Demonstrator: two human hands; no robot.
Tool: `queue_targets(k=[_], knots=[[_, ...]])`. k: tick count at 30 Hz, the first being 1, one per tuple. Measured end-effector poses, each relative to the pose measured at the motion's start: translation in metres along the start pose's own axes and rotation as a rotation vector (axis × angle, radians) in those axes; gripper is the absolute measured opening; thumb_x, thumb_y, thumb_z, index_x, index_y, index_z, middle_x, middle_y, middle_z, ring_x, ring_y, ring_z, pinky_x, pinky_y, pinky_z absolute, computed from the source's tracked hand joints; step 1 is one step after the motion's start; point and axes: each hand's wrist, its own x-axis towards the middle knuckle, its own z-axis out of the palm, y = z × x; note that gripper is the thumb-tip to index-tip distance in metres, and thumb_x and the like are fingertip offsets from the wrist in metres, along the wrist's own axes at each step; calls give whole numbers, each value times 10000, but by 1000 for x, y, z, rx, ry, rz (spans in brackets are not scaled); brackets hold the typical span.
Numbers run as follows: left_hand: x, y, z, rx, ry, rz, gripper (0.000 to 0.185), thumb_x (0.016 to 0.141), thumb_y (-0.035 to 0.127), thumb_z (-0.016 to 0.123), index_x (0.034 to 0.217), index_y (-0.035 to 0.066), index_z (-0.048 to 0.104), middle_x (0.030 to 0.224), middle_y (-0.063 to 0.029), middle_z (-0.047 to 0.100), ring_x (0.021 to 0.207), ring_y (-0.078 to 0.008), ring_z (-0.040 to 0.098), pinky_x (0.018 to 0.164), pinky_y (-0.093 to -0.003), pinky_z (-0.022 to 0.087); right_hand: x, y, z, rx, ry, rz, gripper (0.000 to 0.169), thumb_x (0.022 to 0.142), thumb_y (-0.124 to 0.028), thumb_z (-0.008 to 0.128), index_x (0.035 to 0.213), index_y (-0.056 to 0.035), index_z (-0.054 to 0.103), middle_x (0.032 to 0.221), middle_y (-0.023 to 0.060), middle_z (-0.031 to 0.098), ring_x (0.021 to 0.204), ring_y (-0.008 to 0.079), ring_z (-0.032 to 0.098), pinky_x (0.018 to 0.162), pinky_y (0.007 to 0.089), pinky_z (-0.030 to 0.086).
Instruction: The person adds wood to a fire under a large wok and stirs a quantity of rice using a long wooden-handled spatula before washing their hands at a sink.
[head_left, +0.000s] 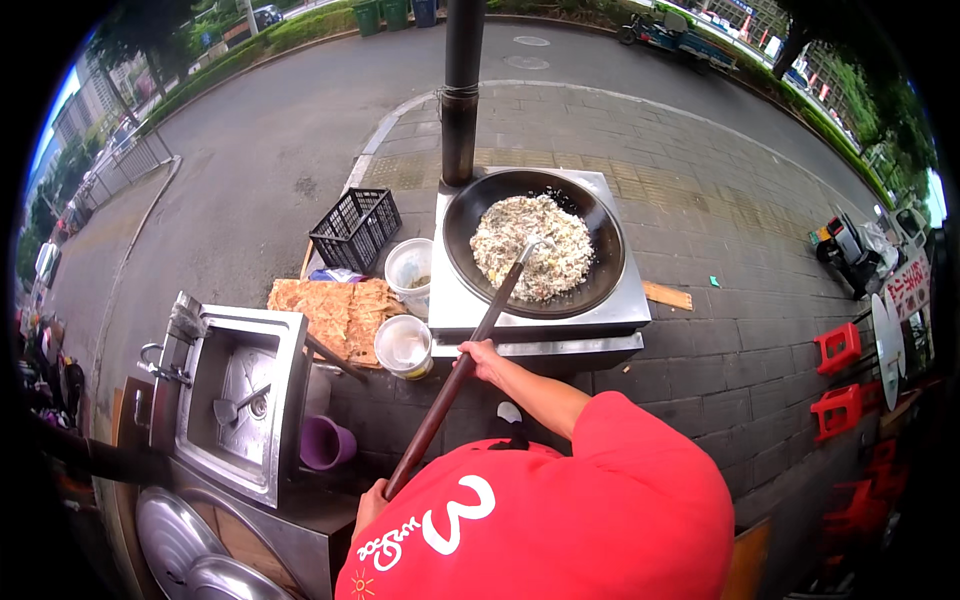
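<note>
A large black wok (609, 262) sits on a steel-topped stove (626, 296). Fried rice (525, 232) with small bits mixed in is heaped inside it. My right hand (478, 358) grips the middle of the long wooden handle of a wok spatula (442, 405), just off the stove's near edge. Lower down, beside my red shirt, my left hand (367, 511) is closed around the handle's rear end. The spatula's metal neck reaches into the rice, and its blade is mostly buried there.
A black stovepipe (460, 112) rises behind the wok. Left of the stove stand white plastic buckets (403, 345), a black crate (358, 229) and a wooden board (330, 311). Nearer are a steel sink (232, 420), a purple bucket (328, 444) and metal lids (176, 540). Red stools (836, 349) stand right.
</note>
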Motion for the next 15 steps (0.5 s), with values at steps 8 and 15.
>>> queue_targets(k=[8, 15], knots=[[61, 33, 25, 19, -12, 94, 282, 742, 195, 655, 931, 3, 573, 801, -204, 652, 766, -327, 668, 680, -374, 492, 40, -69, -12, -55, -11, -99, 307, 829, -27, 619, 1030, 27, 394, 776, 163, 563, 642, 340, 654, 592, 525, 589], [128, 82, 78, 31, -4, 158, 254, 800, 198, 642, 952, 15, 554, 855, -241, 636, 871, -415, 626, 708, -409, 482, 105, -139, -54, -120, 34, -155, 231, 793, -21, 630, 929, 33, 451, 693, 131, 539, 620, 311, 650, 542, 478, 591]])
